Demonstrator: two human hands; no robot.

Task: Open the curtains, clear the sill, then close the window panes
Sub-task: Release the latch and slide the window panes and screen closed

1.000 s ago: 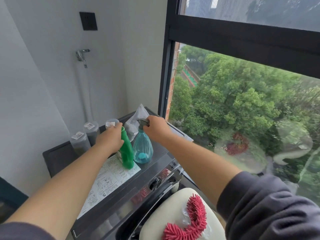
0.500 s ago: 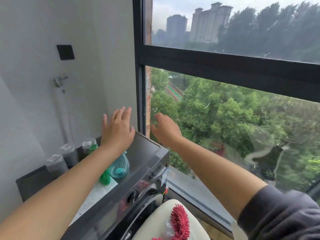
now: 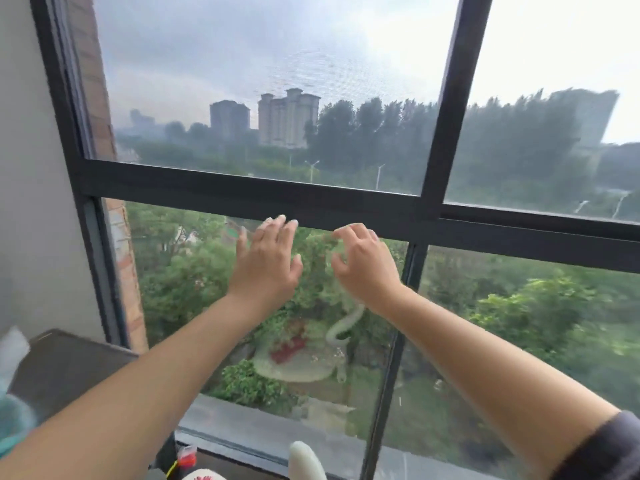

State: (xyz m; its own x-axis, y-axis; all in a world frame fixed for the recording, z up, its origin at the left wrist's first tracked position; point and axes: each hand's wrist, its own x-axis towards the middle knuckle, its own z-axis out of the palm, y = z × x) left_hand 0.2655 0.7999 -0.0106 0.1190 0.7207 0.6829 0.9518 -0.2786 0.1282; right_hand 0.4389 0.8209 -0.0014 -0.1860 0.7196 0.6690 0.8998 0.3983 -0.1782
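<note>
Both are raised just under the window's dark crossbar, holding nothing: the left hand spread flat, the right hand with fingers loosely bent. The meshed window pane stands above them, a dark worktop lower left.

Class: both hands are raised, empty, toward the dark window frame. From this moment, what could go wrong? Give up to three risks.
1. The left hand and right hand are close to the horizontal frame bar; fingers could get pinched when a pane closes.
2. The left forearm passes above the dark appliance top, near a blurred teal bottle; an elbow might knock it over.
</note>
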